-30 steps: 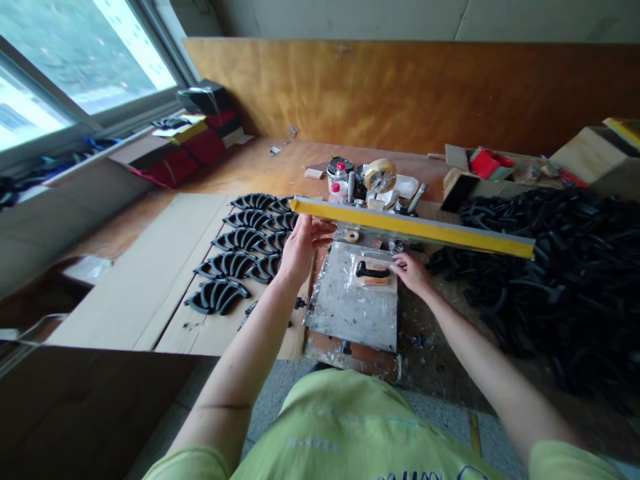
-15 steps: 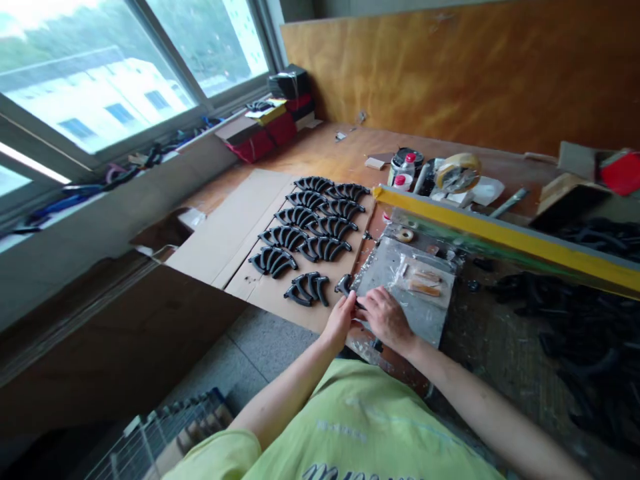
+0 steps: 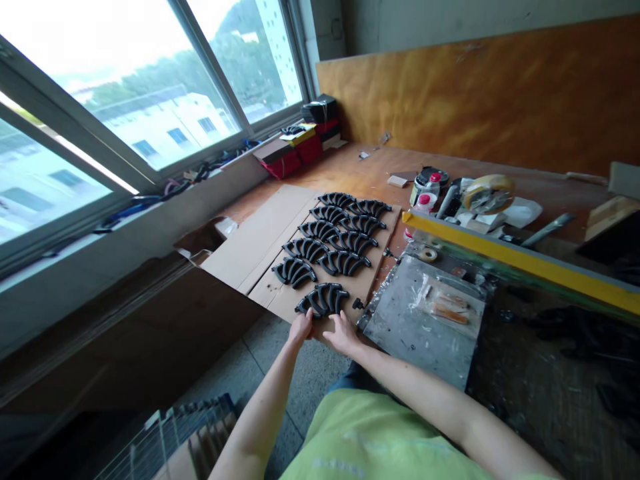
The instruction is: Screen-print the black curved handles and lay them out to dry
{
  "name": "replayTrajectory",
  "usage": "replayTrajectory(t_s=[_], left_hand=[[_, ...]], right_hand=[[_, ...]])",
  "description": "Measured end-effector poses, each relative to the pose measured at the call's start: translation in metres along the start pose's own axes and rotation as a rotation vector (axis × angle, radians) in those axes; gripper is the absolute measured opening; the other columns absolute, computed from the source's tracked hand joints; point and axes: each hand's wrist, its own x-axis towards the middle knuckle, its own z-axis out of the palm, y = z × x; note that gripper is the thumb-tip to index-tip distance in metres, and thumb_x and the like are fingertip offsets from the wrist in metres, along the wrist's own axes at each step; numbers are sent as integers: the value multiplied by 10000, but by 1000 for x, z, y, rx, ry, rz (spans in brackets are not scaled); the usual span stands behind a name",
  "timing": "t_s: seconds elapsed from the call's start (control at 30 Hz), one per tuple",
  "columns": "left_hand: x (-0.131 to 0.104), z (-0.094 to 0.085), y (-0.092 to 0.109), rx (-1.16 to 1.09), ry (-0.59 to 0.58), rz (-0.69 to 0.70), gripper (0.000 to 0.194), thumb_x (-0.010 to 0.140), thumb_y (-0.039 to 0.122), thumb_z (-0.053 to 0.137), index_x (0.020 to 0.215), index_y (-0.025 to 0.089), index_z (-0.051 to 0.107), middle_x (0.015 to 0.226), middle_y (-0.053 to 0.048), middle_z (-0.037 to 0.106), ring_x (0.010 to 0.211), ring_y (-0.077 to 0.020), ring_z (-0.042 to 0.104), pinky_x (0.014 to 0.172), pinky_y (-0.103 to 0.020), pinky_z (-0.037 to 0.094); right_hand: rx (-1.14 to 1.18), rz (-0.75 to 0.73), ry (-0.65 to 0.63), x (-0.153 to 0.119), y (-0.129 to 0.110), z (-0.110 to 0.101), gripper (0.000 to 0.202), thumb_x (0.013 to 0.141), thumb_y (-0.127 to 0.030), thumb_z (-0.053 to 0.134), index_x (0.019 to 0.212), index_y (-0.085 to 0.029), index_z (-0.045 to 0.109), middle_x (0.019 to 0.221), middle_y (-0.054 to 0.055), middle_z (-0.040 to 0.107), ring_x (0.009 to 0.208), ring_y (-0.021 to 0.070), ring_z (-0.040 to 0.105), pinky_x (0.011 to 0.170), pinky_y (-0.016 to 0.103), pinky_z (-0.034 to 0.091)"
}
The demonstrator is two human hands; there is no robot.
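Black curved handle-like pieces (image 3: 327, 300) lie in a fan at the near end of a cardboard sheet (image 3: 280, 308). My left hand (image 3: 301, 327) is at the lower left of this fan, its thumb reaching the near ends of the pieces; its other fingers are partly hidden. At the lower right is my right hand (image 3: 343, 335), thumb and forefinger apart, the fingertips against the rightmost piece. Neither hand appears to lift anything. Beyond them, more fans of black pieces (image 3: 345, 262) lie in two columns. A small black knob-like part (image 3: 358, 303) sits right of the near fan.
To the right are a grey board (image 3: 400, 333) with a clear packet (image 3: 447, 307), a yellow-faced bar (image 3: 500, 250) and a dark heap of black pieces (image 3: 575, 327). Behind the bar stand a tape roll (image 3: 487, 193) and red-capped bottles (image 3: 425, 202). Red boxes (image 3: 295, 160) sit by the window.
My hands have moved left from the grey board's edge to the near fan. The curved piece they held now lies at that fan's right end. The view has shifted left and up.
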Motion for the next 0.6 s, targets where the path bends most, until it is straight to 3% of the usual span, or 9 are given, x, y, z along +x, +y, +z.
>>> replayTrajectory(t_s=[0.1, 0.2, 0.3, 0.37, 0.47, 0.53, 0.6], left_hand=[[21, -2, 19, 26, 4, 33, 463, 886, 559, 428, 747, 164, 625, 461, -63, 574, 479, -215, 584, 557, -316, 459], [26, -2, 25, -3, 8, 54, 399, 870, 557, 486, 910, 175, 594, 540, -36, 626, 494, -187, 591, 552, -285, 456], [16, -7, 12, -59, 15, 29, 404, 857, 570, 502, 907, 177, 581, 554, -28, 630, 470, -171, 576, 510, -263, 435], [8, -20, -4, -117, 57, -5, 405, 862, 569, 492, 870, 174, 584, 574, -27, 627, 471, -158, 570, 500, -251, 427], [9, -58, -31, -224, 207, -74, 368, 880, 518, 488, 838, 163, 577, 633, -34, 625, 504, -145, 571, 519, -247, 438], [23, -95, -44, -305, 327, -128, 310, 891, 457, 496, 864, 155, 563, 703, -53, 634, 553, -150, 589, 554, -264, 468], [50, -138, -50, -394, 415, -167, 245, 897, 388, 503, 915, 148, 552, 787, -76, 642, 616, -158, 614, 602, -283, 503]], right_hand=[[68, 1, 56, 11, -6, 0, 547, 768, -186, 663, 1291, -116, 521, 1496, 211, 350, 1419, 287, 308, 1146, 419, 265], [137, -30, 112, 14, -9, -4, 539, 768, -149, 630, 1297, -134, 524, 1524, 187, 324, 1409, 277, 335, 1149, 407, 281], [171, -97, 126, 0, -1, -5, 492, 754, -135, 609, 1244, -157, 565, 1504, 159, 368, 1404, 275, 345, 1147, 409, 293], [209, -151, 100, -18, 11, -1, 445, 728, -123, 602, 1168, -190, 607, 1408, 127, 490, 1345, 267, 426, 1114, 412, 340], [334, -71, 1, -46, 35, 10, 332, 675, -126, 603, 995, -201, 654, 1040, 70, 673, 1036, 241, 623, 932, 380, 479], [449, 88, -44, -56, 46, 19, 234, 642, -159, 624, 873, -190, 646, 796, 23, 653, 803, 196, 636, 761, 322, 509], [595, 243, -44, -60, 50, 25, 193, 619, -215, 656, 805, -188, 612, 680, -11, 594, 654, 144, 589, 633, 263, 474]])
